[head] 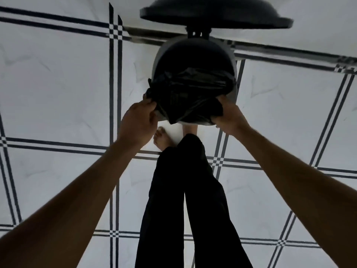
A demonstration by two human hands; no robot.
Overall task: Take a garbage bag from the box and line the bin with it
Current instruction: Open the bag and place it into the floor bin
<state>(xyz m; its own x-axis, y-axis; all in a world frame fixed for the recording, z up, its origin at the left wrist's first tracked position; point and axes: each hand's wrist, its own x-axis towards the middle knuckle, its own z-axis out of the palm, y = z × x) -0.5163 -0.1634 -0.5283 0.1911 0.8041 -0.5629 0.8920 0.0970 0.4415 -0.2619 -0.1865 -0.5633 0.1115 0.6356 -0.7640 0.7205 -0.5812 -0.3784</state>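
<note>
A round grey bin (234, 89) stands on the tiled floor straight in front of me, its dark lid (214, 12) swung up and open behind it. A black garbage bag (191, 93) is bunched over the near half of the bin's mouth and hangs over the near rim. My left hand (138, 122) grips the bag's edge at the near left of the rim. My right hand (229, 115) grips the bag's edge at the near right. The far half of the bin's inside is dark. No box is in view.
White floor tiles with dark crossing stripes (114, 132) spread all around. My legs in dark trousers (185, 200) and a bare foot (162, 140) stand just before the bin. A wall edge (146, 38) runs behind the bin.
</note>
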